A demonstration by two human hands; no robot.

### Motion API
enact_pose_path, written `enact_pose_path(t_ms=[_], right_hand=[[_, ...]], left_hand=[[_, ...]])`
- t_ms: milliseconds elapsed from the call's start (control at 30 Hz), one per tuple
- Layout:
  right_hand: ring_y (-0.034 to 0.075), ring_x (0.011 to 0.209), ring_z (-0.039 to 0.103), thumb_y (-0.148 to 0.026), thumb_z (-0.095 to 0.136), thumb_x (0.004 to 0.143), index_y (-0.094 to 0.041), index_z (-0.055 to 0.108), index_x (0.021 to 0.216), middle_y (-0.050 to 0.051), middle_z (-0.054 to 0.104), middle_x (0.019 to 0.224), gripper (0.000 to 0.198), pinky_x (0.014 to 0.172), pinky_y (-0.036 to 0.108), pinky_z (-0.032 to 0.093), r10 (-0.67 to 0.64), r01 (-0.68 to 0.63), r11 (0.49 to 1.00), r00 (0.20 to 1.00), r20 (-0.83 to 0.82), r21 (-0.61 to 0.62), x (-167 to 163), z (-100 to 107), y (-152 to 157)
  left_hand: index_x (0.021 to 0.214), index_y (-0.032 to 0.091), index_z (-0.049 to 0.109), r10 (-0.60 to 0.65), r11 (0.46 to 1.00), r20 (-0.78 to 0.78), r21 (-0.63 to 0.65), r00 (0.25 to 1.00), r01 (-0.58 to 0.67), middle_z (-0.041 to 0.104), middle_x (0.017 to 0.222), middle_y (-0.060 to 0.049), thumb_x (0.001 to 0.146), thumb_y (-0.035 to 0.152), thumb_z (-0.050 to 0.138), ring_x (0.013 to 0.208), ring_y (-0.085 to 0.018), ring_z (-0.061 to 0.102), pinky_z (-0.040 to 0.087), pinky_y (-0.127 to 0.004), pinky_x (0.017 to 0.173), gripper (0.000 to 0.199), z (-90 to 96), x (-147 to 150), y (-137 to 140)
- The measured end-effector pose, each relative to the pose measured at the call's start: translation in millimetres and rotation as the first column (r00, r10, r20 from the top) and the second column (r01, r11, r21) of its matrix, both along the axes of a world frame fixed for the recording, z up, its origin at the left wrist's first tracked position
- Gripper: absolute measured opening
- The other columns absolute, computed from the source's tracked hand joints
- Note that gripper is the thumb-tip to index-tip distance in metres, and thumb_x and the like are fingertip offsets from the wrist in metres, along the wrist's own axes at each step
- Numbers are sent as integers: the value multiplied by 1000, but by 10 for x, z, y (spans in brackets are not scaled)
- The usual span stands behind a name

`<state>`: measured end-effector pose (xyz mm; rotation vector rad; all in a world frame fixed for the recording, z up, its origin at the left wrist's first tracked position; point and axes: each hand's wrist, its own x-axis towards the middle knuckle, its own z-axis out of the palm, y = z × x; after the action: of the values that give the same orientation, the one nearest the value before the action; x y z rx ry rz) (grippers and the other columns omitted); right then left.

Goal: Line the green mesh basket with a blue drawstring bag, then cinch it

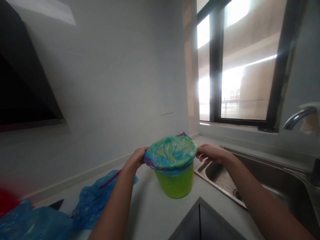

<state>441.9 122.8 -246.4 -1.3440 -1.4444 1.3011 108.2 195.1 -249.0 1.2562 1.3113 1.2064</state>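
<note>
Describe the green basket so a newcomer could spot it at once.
Start from the rectangular stainless-steel sink at right, then move left onto the white countertop. There, between the person's left hand and right hand, stands a round, lime-green plastic basket. Unlike the crumpled, translucent blue plastic bags farther left, it has perforated walls and thin blue-green plastic film across its mouth.

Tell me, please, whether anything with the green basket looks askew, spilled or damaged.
Nothing visible looks spilled or damaged. The translucent blue plastic bag over the green basket sits unevenly, though: its purple edge pokes up at the back but hangs lower in front.
</note>
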Motion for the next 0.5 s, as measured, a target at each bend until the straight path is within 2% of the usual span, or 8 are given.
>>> enact_pose_path(t_ms=[100, 200, 300, 367, 500], right_hand=[[9, 48, 54, -25, 72, 75, -16, 61, 64, 4, 63, 61, 17, 39, 16, 44, -112, 115, 993, 991, -74, 35, -39, 4, 43], [11, 47, 56, -26, 64, 81, -16, 59, 64, 5, 62, 58, 21, 45, 21, 49, -251, 259, 965, 956, -152, 39, -71, 19, 77], [11, 43, 51, -24, 60, 84, -17, 57, 63, 1, 56, 50, 22, 45, 22, 44, -353, 359, 917, 933, -67, 172, -67, 9, 113], [12, 46, 50, -24, 64, 81, -18, 57, 64, 0, 56, 50, 19, 47, 23, 39, -461, 408, 846, 883, 86, 343, -55, -16, 137], [16, 59, 55, -26, 64, 81, -19, 58, 69, 3, 63, 65, 15, 54, 27, 32, -670, 372, 673, 673, 314, 639, -62, -59, 139]], left_hand=[[62, 17, 62, 9, 1000, -18, -18, 1000, -10, 60, 55, -5, 65, 29, 67, 55, -21, 59, 53, -32, 54, 13, 2, -18, 14], [64, 16, 63, 40, 999, -72, 4, 997, -40, 60, 57, -4, 66, 26, 64, 53, -18, 55, 49, -28, 51, 10, -5, -13, 6], [59, 17, 59, 65, 997, -145, 53, 987, -58, 55, 54, -3, 71, 24, 59, 50, -17, 52, 47, -28, 51, 13, -12, 22, -13], [56, 18, 55, 98, 993, -195, 91, 976, -81, 51, 52, -3, 75, 23, 54, 49, -17, 51, 47, -30, 53, 19, -6, 49, -24], [54, 22, 48, 267, 954, -321, 221, 909, -202, 50, 51, -5, 79, 24, 53, 53, -24, 56, 45, -34, 58, 25, 46, 86, -61]])
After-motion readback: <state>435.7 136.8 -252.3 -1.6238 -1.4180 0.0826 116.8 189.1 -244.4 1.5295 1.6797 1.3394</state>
